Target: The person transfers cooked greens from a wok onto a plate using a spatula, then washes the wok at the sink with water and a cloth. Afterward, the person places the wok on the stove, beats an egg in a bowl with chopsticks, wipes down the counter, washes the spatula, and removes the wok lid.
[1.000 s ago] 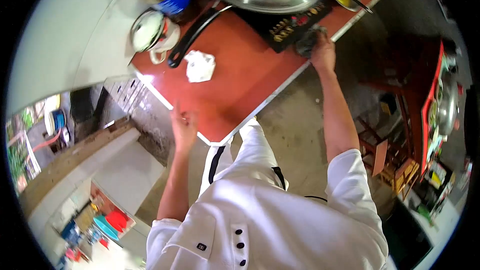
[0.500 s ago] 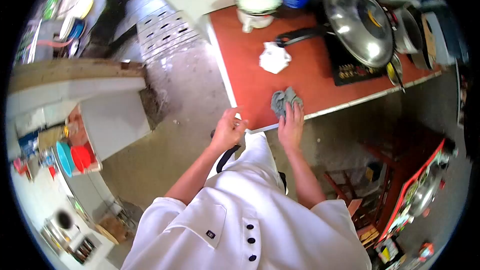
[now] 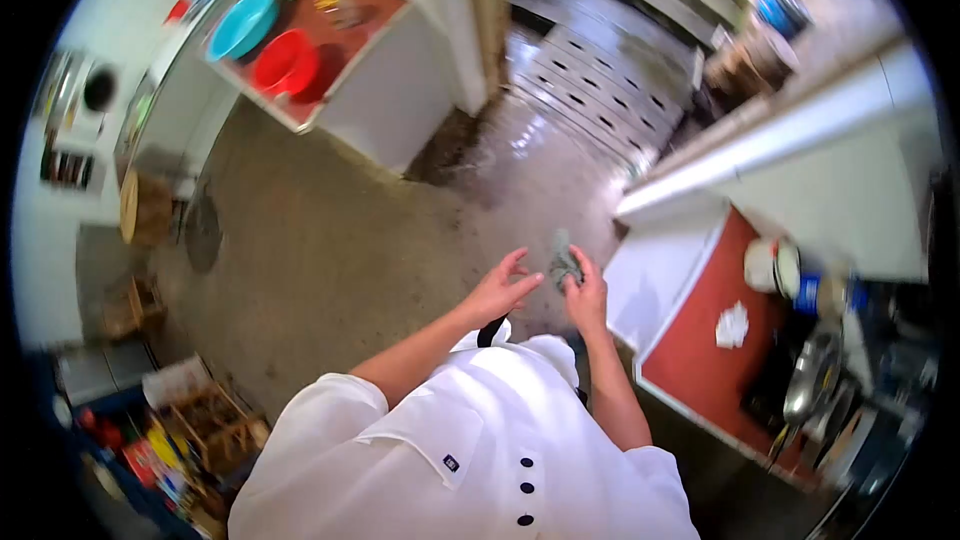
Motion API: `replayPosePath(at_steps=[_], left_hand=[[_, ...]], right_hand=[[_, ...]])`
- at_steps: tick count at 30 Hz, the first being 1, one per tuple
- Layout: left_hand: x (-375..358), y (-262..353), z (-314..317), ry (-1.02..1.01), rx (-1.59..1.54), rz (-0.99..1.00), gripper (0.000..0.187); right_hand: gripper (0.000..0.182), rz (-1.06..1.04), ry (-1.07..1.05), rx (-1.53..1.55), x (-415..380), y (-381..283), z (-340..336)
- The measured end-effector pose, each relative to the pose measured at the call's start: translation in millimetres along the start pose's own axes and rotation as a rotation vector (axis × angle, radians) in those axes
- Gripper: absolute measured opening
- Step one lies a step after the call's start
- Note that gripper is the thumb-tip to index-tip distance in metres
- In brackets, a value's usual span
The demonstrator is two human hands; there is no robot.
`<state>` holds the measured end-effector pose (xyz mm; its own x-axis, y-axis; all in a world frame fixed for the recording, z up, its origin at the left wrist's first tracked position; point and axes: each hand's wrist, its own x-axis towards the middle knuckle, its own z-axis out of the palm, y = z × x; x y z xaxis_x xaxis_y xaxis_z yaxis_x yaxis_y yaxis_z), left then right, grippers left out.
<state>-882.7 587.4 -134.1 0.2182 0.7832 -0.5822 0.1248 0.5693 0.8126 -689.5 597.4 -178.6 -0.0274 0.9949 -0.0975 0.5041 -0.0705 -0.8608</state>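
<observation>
A crumpled grey-green cloth [image 3: 563, 262] is gripped in my right hand [image 3: 588, 295], held in the air in front of me above the floor. My left hand [image 3: 503, 290] hovers just left of it with fingers apart and nothing in them. A small gap separates that hand from the cloth. To the right stands the red-topped counter [image 3: 690, 365], with a crumpled white tissue [image 3: 732, 326] lying on it.
The counter also carries a white lidded pot [image 3: 771, 265], a blue container [image 3: 812, 293] and a pan with a metal lid [image 3: 812, 380]. At the upper left, a blue basin [image 3: 243, 23] and a red basin [image 3: 286, 63] rest on another counter. Perforated slabs [image 3: 600, 90] lie beyond the wet floor.
My right hand has lifted the grey cloth off the red counter. My body and view have turned left, so the counter now lies at the right. My left hand's fingers have spread.
</observation>
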Motion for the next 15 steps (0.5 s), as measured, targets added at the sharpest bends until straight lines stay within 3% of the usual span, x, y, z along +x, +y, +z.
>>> replayPosePath(at_steps=[2,4,6,8,10,15], left_hand=[[-20,19,-38,0.164,-0.549,-0.092,0.074],[-25,13,-91,0.173,-0.811,-0.058,0.074],[-37,10,-141,0.267,-1.276,-0.008,0.064],[-50,5,-180,0.386,-1.325,0.128,0.064],[-68,-3,-214,0.162,-1.482,0.347,0.064],[-105,-9,-282,0.495,-1.644,0.47,0.056]], right_hand=[[0.05,-0.08,-0.149,0.021,29,-57,47],[0.055,-0.308,-0.453,-0.098,43,-137,84],[0.056,-0.669,-0.55,-0.104,44,-188,133],[0.053,-0.839,-0.598,-0.112,45,-235,164],[0.051,-0.842,-0.793,-0.04,51,-263,192],[0.053,-0.98,-1.045,0.066,69,-312,275]])
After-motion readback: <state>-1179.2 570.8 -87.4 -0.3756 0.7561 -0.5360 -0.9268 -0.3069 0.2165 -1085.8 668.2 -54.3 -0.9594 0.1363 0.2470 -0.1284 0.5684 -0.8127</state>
